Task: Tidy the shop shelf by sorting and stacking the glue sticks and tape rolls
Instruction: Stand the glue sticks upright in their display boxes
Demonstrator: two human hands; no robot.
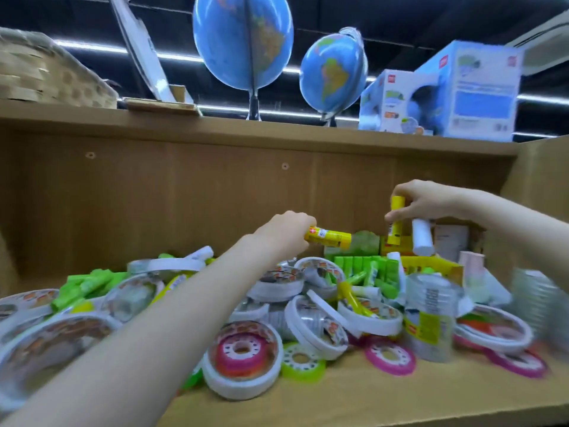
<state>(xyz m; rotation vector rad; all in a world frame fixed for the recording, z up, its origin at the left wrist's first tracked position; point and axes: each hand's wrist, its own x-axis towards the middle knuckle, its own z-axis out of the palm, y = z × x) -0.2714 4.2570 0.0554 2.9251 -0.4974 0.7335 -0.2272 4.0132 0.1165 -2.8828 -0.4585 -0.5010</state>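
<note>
Glue sticks fill my hands above the shelf's back right corner, left hand [284, 231] clamped on a yellow stick [328, 237], right hand [426, 200] on a second yellow stick [395, 221] and a white stick [422, 237]; I should lay them parallel beside the green sticks [366, 268].

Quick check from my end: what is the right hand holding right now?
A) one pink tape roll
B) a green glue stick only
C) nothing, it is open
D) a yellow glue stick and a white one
D: the right hand has its grip closed on an upright yellow glue stick and a white glue stick above the back of the pile; the pink tape rolls lie on the shelf.
</note>
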